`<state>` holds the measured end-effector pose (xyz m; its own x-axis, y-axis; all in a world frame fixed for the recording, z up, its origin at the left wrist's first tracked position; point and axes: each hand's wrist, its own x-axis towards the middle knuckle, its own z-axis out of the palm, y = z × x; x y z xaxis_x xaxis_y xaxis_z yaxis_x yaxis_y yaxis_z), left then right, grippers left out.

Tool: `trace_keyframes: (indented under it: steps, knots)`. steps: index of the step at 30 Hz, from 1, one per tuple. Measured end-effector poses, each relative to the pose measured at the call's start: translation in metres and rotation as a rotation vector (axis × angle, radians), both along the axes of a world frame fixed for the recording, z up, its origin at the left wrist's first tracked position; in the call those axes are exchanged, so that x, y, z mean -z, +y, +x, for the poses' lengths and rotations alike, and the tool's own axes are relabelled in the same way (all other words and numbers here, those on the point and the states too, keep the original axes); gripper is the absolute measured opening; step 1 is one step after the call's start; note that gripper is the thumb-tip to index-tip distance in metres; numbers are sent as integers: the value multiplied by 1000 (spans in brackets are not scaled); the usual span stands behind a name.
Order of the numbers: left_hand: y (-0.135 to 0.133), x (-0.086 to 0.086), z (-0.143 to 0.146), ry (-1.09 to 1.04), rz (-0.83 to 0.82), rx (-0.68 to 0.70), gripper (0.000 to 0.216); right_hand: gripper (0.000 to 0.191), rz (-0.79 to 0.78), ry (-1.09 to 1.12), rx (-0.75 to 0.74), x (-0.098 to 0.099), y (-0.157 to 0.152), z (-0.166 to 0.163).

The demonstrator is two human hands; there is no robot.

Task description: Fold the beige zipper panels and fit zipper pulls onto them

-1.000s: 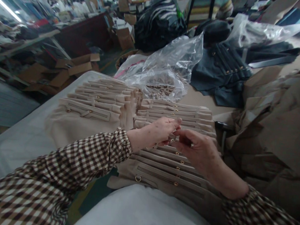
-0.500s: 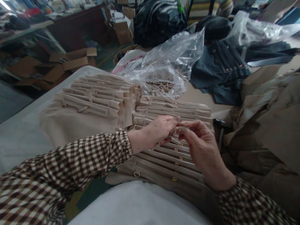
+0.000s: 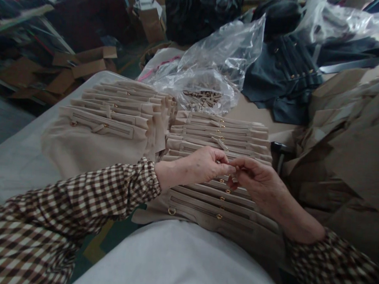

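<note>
Over a row of overlapping beige zippered panels [image 3: 200, 202], my left hand [image 3: 204, 165] and my right hand [image 3: 263, 177] meet fingertip to fingertip. Both are closed in a pinch; whatever lies between the fingers is too small and covered to make out. Gold zipper sliders show on the panels below them. Just beyond my hands a loose beige strip, a zipper pull tab [image 3: 219, 143], lies across the panels. A second stack of beige panels [image 3: 105, 145] sits to the left, its top zipper carrying a beige pull tab [image 3: 99, 128].
Behind the panels lies a clear plastic bag [image 3: 224, 48] with many small beige tabs [image 3: 203, 97] in it. Dark blue zippered pieces [image 3: 278, 79] are at the back right. Brown material [image 3: 347, 164] is heaped at right, beside a black-handled tool [image 3: 281, 147]. Cardboard boxes [image 3: 83, 66] stand on the floor.
My fingertips have come closer together, and the left hand has turned more palm-down. The right forearm has swung outward to the right. The view has tipped slightly downward.
</note>
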<state>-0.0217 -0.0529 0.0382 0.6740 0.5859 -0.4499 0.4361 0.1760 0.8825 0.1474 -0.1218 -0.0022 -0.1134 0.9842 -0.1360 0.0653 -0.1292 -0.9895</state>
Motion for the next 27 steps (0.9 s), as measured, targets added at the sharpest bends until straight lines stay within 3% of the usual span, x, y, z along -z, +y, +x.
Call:
trace_keyframes:
  steps: [5,12,14,19,22,27]
  knots:
    - [3,4,1,12,67,33,10,23,187,-224,-28,0,1,-4]
    - [8,9,-5,19,234,224,13,20,56,-8,24,7,-1,-4]
    - [8,8,-4,93,333,302,15,13,47,-103,-8,10,-3,-2]
    - [6,5,-2,369,683,468,23,17,182,-717,-147,13,-6,5]
    - [5,6,0,413,716,524,22,23,177,-744,-158,11,-8,4]
    - [4,9,0,364,685,534,21,16,205,-684,-174,15,-8,1]
